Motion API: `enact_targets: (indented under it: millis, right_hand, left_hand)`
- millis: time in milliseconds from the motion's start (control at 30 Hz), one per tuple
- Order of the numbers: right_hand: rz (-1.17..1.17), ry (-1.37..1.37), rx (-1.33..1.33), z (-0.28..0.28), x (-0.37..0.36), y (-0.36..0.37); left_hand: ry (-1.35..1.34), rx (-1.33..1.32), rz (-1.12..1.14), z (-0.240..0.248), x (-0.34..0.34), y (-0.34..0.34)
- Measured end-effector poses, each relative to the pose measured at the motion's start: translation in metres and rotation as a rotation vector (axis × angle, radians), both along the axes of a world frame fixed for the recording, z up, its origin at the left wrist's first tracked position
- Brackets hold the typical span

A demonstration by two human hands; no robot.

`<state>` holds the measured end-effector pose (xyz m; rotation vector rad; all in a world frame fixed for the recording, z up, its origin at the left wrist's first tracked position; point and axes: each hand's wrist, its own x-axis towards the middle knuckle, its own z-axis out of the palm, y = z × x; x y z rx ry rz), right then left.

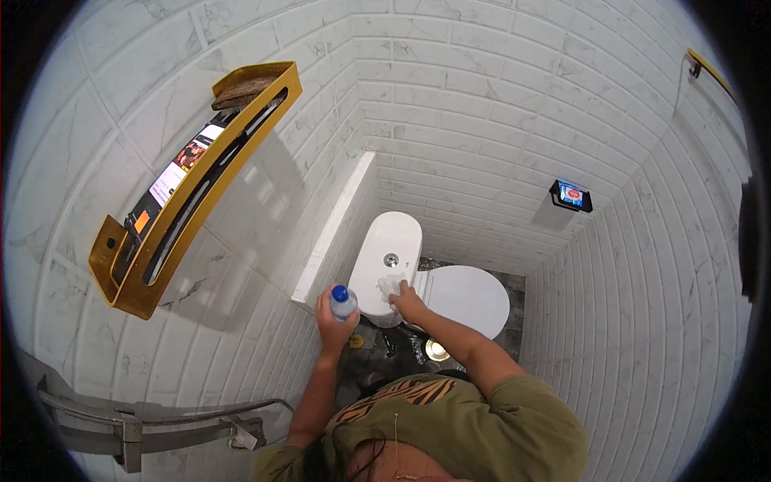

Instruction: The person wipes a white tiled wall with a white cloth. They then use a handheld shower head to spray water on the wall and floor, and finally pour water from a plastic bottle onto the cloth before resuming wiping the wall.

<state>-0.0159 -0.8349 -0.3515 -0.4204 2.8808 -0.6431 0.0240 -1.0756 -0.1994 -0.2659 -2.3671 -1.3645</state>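
My left hand [328, 324] is wrapped round a clear plastic bottle [344, 308] with a blue cap, held upright beside the left end of the toilet tank. In my right hand [409, 302] the fingers are closed on a crumpled white tissue [391, 286], which lies against the tank's white lid [392, 231]. A round chrome flush button [391, 259] sits in the middle of that lid, just beyond the tissue. The toilet's white seat cover [472, 299] is down, to the right of my right hand.
A gold wall shelf [138, 300] holding a lit screen juts out at the left. Lower down is a metal rail [128, 438]. A ledge [333, 229] runs beside the tank. On the far wall hangs a black holder with a blue-and-red pack [571, 194]. A gold round object [437, 350] is on the floor.
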Motion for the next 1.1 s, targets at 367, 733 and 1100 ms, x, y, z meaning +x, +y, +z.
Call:
enact_targets:
  millis: [367, 733, 1100]
  right_hand:
    - [-0.504, -0.089, -0.34, 0.072, 0.118, 0.006]
    - [-0.872, 0.023, -0.463, 0.06, 0.197, 0.022]
    - [-0.639, 0.134, -0.705, 0.092, 0.208, 0.046]
  left_hand:
    - [-0.082, 0.092, -0.162, -0.036, -0.081, 0.044]
    - [-0.07, 0.023, -0.204, -0.04, -0.087, 0.048]
    - [0.022, 0.009, 0.044, -0.005, -0.03, 0.027]
